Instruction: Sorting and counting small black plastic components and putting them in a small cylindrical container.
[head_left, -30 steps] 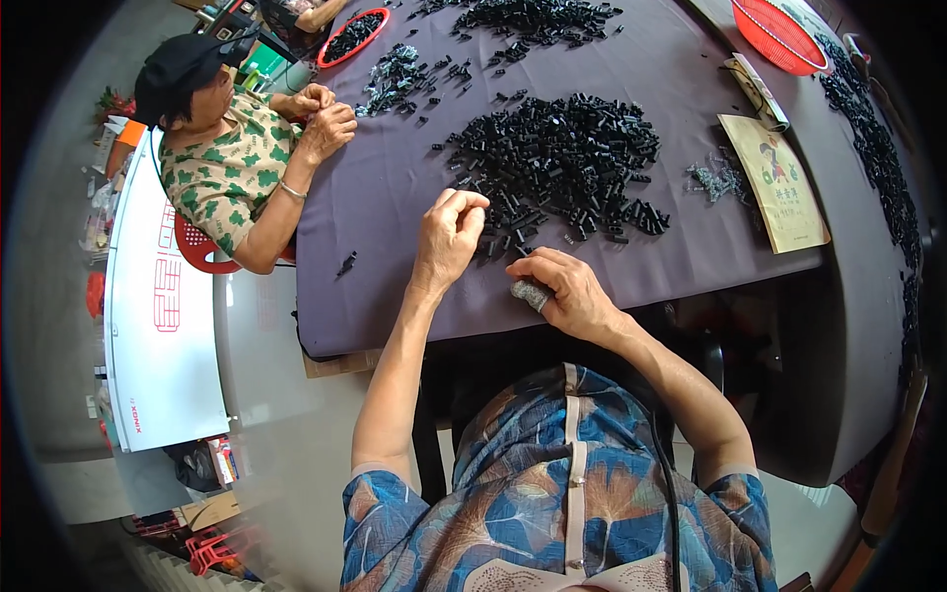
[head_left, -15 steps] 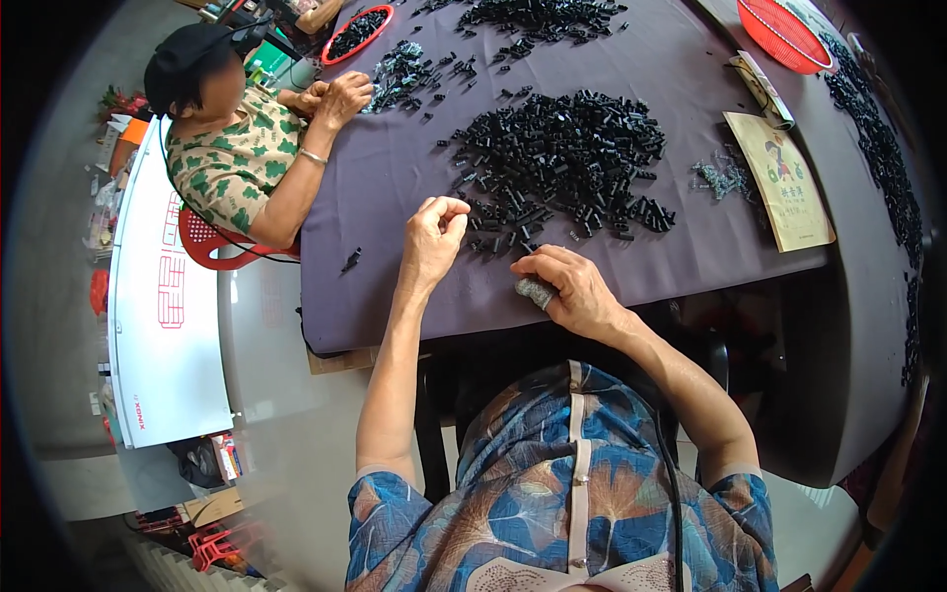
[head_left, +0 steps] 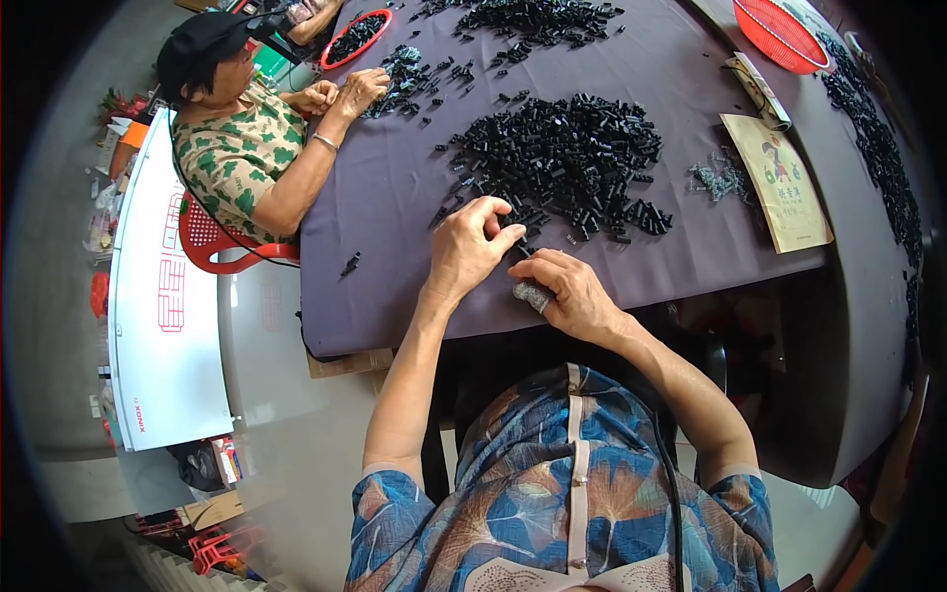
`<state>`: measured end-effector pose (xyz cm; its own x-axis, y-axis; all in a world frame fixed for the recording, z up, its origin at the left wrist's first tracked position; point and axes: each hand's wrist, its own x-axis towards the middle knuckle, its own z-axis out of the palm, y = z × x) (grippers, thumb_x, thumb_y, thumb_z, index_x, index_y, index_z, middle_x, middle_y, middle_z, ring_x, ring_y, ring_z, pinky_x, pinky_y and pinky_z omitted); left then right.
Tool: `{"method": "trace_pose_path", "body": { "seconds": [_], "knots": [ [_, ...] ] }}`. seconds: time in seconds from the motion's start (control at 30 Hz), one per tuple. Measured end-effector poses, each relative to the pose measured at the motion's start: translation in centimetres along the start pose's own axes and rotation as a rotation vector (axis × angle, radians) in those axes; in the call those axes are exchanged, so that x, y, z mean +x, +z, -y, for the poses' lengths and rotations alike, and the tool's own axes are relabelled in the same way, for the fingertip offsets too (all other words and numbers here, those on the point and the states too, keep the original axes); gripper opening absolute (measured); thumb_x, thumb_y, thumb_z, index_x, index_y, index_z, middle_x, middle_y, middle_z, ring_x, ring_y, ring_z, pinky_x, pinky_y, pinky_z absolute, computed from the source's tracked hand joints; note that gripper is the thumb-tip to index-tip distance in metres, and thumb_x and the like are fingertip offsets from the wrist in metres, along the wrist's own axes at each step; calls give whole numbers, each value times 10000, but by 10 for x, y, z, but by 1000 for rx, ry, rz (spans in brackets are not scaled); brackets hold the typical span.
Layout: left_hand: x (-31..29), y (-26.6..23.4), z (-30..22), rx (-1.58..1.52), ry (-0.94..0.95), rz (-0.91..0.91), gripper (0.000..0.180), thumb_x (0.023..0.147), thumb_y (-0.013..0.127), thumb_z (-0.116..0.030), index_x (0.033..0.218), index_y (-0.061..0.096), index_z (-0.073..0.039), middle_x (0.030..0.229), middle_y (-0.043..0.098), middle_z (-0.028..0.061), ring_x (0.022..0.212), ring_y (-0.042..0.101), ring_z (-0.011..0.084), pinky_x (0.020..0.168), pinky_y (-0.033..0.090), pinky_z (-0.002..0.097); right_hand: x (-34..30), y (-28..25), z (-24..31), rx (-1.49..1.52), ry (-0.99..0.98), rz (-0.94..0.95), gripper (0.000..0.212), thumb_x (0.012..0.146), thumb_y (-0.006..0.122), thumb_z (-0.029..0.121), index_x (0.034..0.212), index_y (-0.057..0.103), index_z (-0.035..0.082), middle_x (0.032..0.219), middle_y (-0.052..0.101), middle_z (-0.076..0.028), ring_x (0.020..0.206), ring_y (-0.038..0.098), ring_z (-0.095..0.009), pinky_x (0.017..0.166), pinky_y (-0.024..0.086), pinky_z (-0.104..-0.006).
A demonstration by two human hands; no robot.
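My left hand (head_left: 470, 249) is at the near edge of a large pile of small black plastic pieces (head_left: 562, 148). Its fingers curl toward the thumb, with dark pieces showing between or behind the tips. What it pinches is too small to make out. Just right of it, my right hand (head_left: 570, 294) grips a small black plastic piece (head_left: 524, 253) that sticks out past its fingertips. A grey wrap (head_left: 533, 294) covers the thumb of this hand. Both hands are low over the dark tablecloth (head_left: 395, 286), with their fingertips close together.
Across the left corner, another person (head_left: 237, 148) handles small pieces beside a red basket (head_left: 357, 39). A small clear-grey heap (head_left: 720, 180) and a yellow paper bag (head_left: 779, 187) lie at right. A red colander (head_left: 779, 35) stands beyond. Two loose pieces (head_left: 350, 263) lie left.
My left hand has moved right, from the pile's left edge to beside my right hand. My right hand has barely moved. The other person's head has turned.
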<state>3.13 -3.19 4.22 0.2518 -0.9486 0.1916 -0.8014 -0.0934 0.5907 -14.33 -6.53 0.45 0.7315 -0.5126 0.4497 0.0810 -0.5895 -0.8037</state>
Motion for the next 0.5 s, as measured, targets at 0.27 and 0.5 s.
{"method": "trace_pose_path", "body": {
  "seconds": [0.27, 0.5],
  "knots": [
    [22, 16, 18, 74, -8, -130, 130, 812, 700, -189, 808, 649, -69, 650, 613, 44, 555, 576, 184, 535, 448, 337, 0, 2, -3, -16, -31, 2, 406, 634, 563, -109, 1021, 605, 8, 893, 603, -137, 846, 596, -336, 743, 490, -382],
    [18, 18, 1, -78, -10, -2, 86, 786, 702, -148, 826, 653, -91, 726, 615, 47, 608, 604, 221, 569, 483, 353, 0, 1, -5, -19, -4, 11, 382, 627, 582, -94, 997, 611, -1, 879, 598, -135, 860, 588, -331, 754, 496, -399]
  ]
}}
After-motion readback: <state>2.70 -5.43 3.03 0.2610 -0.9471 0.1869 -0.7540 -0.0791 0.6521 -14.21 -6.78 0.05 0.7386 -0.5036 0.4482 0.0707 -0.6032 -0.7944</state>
